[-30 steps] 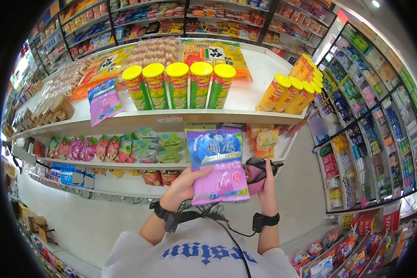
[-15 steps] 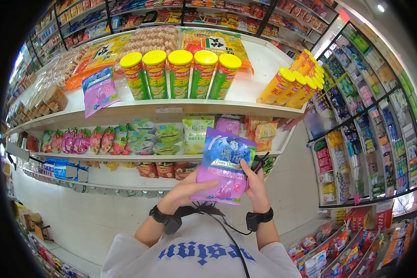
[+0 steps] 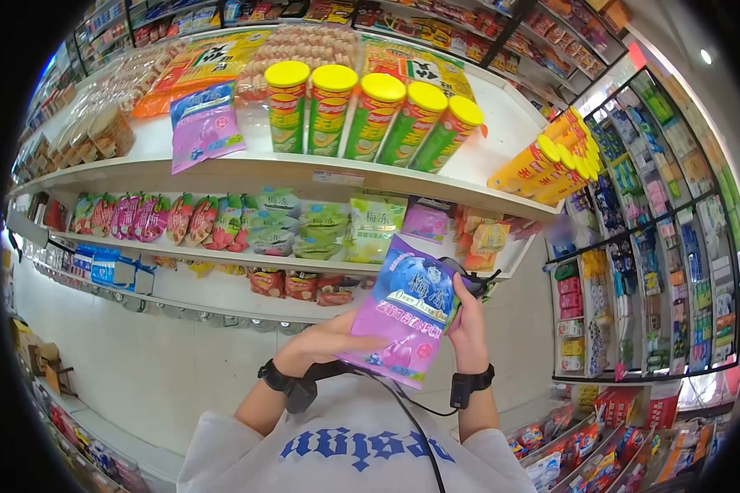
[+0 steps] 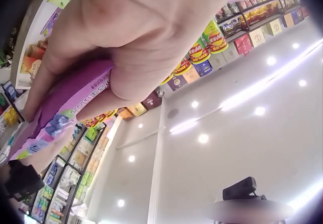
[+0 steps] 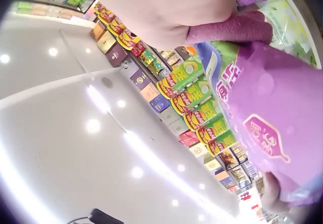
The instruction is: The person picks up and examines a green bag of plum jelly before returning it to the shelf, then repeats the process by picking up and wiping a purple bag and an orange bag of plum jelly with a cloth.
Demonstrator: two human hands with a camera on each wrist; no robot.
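Holding step, seemingly: left hand (image 3: pixel 335 338) and right hand (image 3: pixel 468 329) both have their grip clamped on the tilted purple bag (image 3: pixel 411 311); next move likely calls for steady two-sided support.

My head cam looks forward-down over bag (image 3: pixel 403 320) and shelf (image 3: pixel 501 148); wrist cams, close in, face up, sharing bag, ceiling (image 4: pixel 202 113).

Left of five green canisters (image 3: pixel 373 119), one shelf pouch (image 3: pixel 205 131) is lying; in front, two hands (image 3: pixel 333 337) (image 3: pixel 469 324) are holding one purple pouch (image 3: pixel 409 316).
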